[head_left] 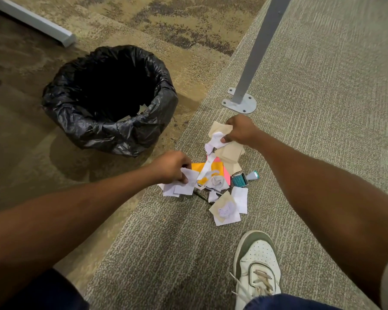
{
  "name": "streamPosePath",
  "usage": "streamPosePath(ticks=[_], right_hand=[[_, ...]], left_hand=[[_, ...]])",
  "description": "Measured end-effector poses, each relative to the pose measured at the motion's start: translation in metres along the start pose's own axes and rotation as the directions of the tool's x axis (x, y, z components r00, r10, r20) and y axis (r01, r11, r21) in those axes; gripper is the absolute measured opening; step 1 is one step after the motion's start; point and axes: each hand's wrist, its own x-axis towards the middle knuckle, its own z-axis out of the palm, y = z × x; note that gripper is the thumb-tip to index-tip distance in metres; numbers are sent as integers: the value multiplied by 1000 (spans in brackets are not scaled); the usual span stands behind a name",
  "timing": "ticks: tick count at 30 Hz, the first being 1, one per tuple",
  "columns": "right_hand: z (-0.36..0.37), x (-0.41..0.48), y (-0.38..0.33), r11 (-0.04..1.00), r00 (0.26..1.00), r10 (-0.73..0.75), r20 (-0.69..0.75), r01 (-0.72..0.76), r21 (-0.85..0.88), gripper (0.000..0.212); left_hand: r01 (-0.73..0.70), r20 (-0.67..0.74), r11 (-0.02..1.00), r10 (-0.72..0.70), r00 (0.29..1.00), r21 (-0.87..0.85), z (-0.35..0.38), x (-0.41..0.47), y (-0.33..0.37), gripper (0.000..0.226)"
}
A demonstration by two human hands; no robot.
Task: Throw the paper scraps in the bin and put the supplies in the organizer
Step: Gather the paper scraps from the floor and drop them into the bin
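Observation:
A pile of paper scraps lies on the grey carpet: white, tan, orange and pink pieces, some crumpled. My left hand pinches white scraps at the pile's left edge. My right hand grips a crumpled white scrap and tan paper at the pile's far end. A teal stamp and a small teal-capped item lie at the pile's right side. A dark pen is partly hidden under the papers. The bin, lined with a black bag, stands to the left with a few scraps inside.
A grey metal table leg with a bolted foot plate rises just beyond my right hand. My white shoe stands near the pile at the bottom. Another grey frame bar lies at the top left. No organizer is in view.

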Motion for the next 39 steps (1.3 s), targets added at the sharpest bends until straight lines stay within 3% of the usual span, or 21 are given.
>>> streamPosePath(ticks=[10,16,25,33,37,39], right_hand=[[-8,8,-25,996,996,-93,-12,93,3,35],[-24,8,-44,983,978,-173,118,179,-48,39],[-78,8,-93,950,941,-311,130,305,70,31],[-125,-10,-152,862,891,-452,-38,447,240,37],[-136,-14,-185,784,850,-502,-162,526,329,22],[-135,-12,-201,761,833,-491,-255,552,339,25]], left_hand=[[-50,-37,999,49,998,-10,-17,-27,3,24],[-75,-64,997,74,995,-12,-31,-38,10,27],[-162,-181,986,152,972,-43,-77,-54,33,26],[-185,-331,979,147,932,-87,-132,-80,46,25],[-121,-496,986,49,867,-115,-164,-94,41,27],[-88,-567,987,-2,823,-132,-179,-99,34,27]])
